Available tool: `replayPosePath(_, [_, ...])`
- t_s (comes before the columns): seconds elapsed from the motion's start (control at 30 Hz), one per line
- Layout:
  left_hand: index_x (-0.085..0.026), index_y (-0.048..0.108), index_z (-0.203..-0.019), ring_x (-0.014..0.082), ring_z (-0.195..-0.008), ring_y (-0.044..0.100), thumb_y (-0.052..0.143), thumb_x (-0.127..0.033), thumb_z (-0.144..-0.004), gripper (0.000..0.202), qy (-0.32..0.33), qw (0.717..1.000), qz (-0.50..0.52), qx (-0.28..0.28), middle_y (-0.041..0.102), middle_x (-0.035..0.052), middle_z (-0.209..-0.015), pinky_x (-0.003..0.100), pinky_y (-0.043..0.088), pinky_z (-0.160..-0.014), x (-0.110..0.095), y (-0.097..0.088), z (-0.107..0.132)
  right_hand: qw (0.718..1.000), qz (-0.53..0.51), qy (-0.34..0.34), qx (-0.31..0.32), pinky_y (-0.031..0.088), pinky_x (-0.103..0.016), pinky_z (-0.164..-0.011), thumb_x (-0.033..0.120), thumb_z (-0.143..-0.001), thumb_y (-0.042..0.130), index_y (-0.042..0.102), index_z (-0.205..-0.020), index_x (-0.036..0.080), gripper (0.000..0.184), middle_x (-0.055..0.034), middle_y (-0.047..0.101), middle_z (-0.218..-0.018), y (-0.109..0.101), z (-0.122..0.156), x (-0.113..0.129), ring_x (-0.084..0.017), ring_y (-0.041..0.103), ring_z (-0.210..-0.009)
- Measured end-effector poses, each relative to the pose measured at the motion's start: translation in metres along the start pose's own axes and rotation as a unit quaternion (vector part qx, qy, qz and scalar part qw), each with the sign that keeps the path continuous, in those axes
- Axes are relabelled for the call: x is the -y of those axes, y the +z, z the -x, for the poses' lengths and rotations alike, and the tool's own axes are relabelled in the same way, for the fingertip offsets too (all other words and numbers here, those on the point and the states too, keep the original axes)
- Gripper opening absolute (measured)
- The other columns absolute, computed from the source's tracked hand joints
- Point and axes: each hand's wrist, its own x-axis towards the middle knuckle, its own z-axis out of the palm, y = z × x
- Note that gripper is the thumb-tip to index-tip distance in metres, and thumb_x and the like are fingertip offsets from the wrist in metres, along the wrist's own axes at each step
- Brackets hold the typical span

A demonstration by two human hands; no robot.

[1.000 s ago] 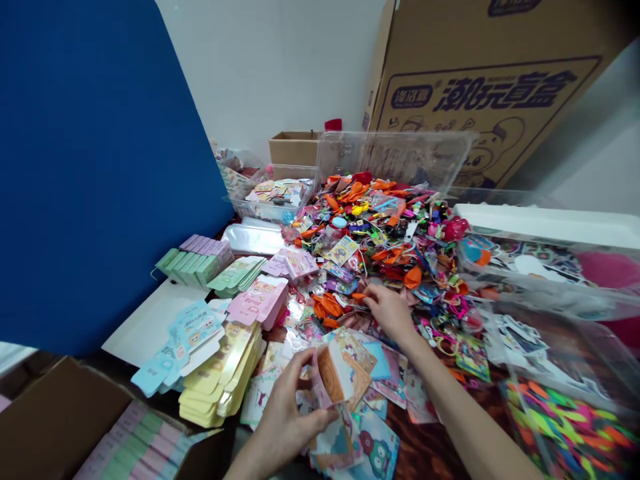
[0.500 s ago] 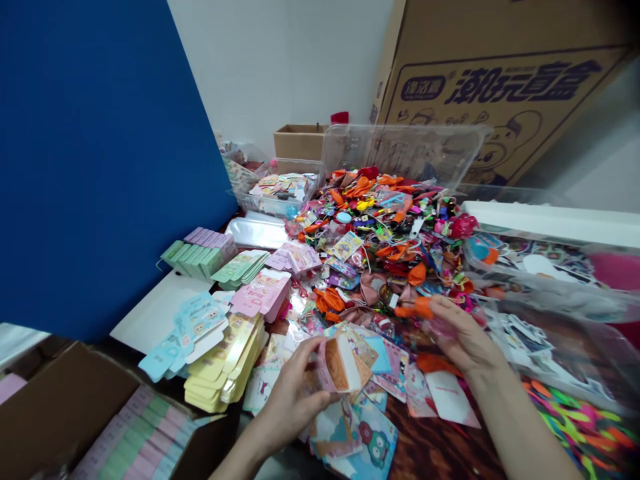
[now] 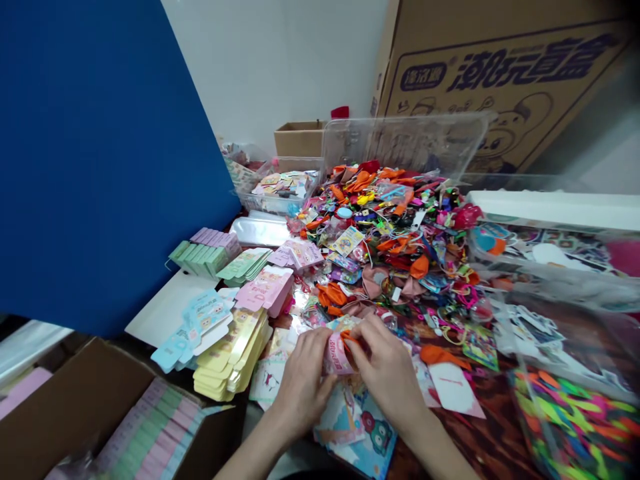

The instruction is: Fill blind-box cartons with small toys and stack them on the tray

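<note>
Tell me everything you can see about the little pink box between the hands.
The small pink box is held up between the left hand and the right hand, whose fingers hide much of it. It looks like thin printed card, with a curved, glossy-looking face and lettering too blurred to read. It sits tilted, just above printed cards. An orange piece, possibly a balloon, touches its upper end, though whether it goes inside cannot be told.

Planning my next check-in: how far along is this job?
Done: pink and green boxes packed in the brown cardboard carton. In hand: left hand and right hand press orange material into a pink paper box. Left: the colourful heap of balloons and trinkets, flat yellow paper boxes.
</note>
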Motion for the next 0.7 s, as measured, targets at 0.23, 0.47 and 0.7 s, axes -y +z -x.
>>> replayPosePath(0.23, [-0.024, 0.037, -0.144, 0.0308, -0.134, 0.041, 0.053, -0.004, -0.078, 0.071, -0.002, 0.998, -0.063, 0.002, 0.05, 0.0103, -0.142, 0.052, 0.036, -0.114, 0.0, 0.003, -0.001, 0.993, 0.034, 0.005, 0.117, 0.049, -0.036, -0.075, 0.016, -0.09, 0.044, 0.068, -0.086, 0.022, 0.025, -0.0066, 0.073, -0.087, 0.003, 0.014, -0.005, -0.026, 0.07, -0.084])
replayPosePath(0.47, [-0.024, 0.037, -0.145, 0.0324, -0.129, 0.045, 0.06, -0.014, -0.084, 0.067, -0.005, 1.0, -0.027, 0.009, 0.052, 0.0117, -0.139, 0.051, 0.041, -0.108, -0.006, 0.0, -0.001, 0.979, -0.174, 0.106, 0.017, 0.051, -0.031, -0.072, 0.035, -0.093, 0.055, 0.059, -0.087, 0.024, 0.014, -0.0018, 0.067, -0.083, -0.022, 0.002, -0.004, -0.021, 0.066, -0.079])
replayPosePath(0.7, [-0.022, 0.043, -0.137, 0.0294, -0.118, 0.055, 0.066, -0.023, -0.086, 0.056, -0.007, 0.999, 0.043, -0.003, 0.059, 0.0107, -0.13, 0.044, 0.045, -0.101, -0.019, 0.002, -0.005, 0.992, 0.011, -0.099, -0.08, 0.048, -0.044, -0.092, 0.02, -0.097, 0.051, 0.059, -0.117, 0.021, 0.021, -0.0099, 0.066, -0.108, 0.003, 0.011, 0.002, -0.028, 0.059, -0.107])
